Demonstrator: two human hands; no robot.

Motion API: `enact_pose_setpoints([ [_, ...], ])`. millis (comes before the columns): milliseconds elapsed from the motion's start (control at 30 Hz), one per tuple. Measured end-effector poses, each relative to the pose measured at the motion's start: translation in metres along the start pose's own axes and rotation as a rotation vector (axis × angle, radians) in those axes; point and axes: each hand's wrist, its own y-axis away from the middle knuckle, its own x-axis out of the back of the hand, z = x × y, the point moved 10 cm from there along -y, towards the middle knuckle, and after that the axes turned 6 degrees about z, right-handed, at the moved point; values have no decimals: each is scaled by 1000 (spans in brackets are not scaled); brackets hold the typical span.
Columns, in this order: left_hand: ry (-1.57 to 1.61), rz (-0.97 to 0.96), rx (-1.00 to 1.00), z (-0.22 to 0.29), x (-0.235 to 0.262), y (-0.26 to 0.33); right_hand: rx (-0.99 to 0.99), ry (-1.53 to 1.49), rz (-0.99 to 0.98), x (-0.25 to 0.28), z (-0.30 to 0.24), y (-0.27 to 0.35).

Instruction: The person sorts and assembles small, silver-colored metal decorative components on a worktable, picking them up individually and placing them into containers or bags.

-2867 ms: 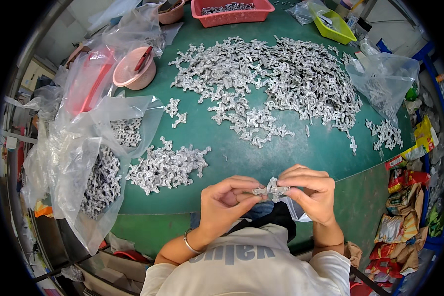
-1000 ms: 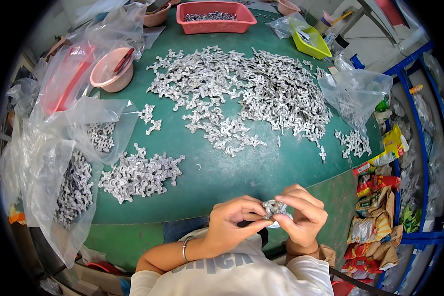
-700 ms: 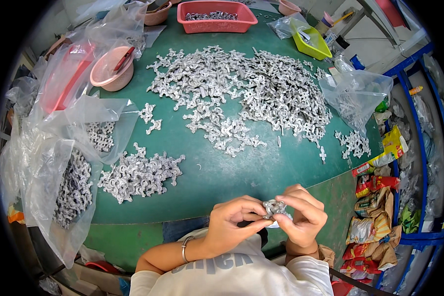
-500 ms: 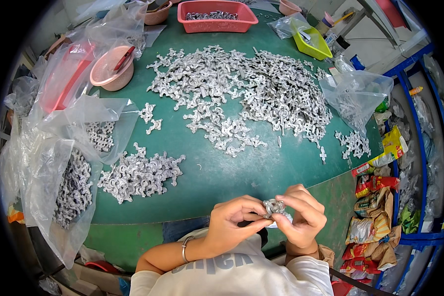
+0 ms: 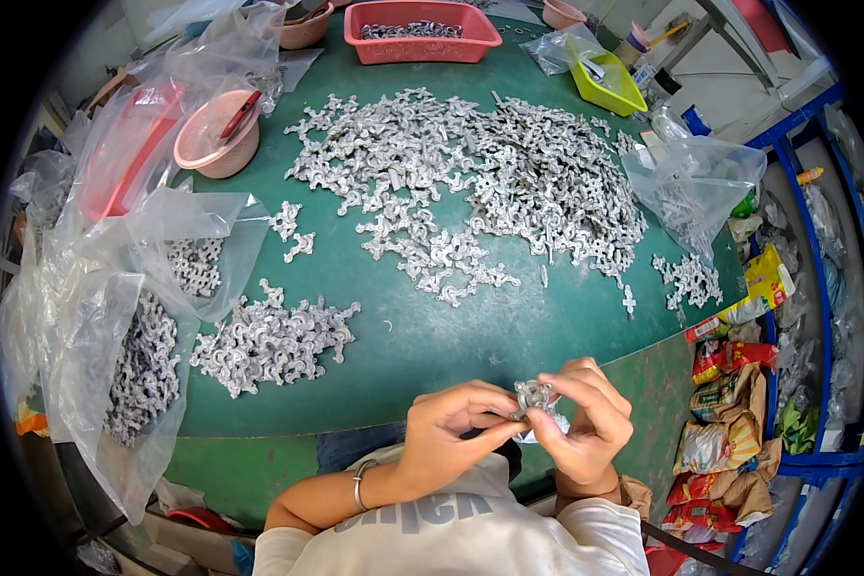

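Observation:
Both hands meet just below the near edge of the green table (image 5: 470, 326). My left hand (image 5: 451, 437) and my right hand (image 5: 586, 427) pinch the same small silvery metal part (image 5: 534, 396) between their fingertips, close to my chest. A thin clear plastic bag (image 5: 547, 427) hangs under the part, against my right palm. A small heap of similar metal parts (image 5: 274, 341) lies on the table to the left of my hands. A much larger spread of the parts (image 5: 490, 178) covers the far middle of the table.
Clear plastic bags holding metal parts (image 5: 134, 365) hang over the left edge. A pink bowl (image 5: 216, 144), a red tray of parts (image 5: 418, 29), a yellow-green tray (image 5: 610, 86) and another clear bag (image 5: 691, 182) ring the table. Snack packets (image 5: 730, 403) sit at right by blue shelving.
Since the earliest frame the view has shifted and my hands sit lower and nearer my chest. Over the last second both hands stay on the metal part with only small finger movements.

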Motion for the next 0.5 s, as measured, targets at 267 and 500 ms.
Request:
enact_pose_setpoints([
  [267,-81,53,-27,8,11,-1,-347,-325,-14,-4,39,9],
  [500,42,81,258,-3,18,-1,-576,-596,-49,-17,62,23],
])
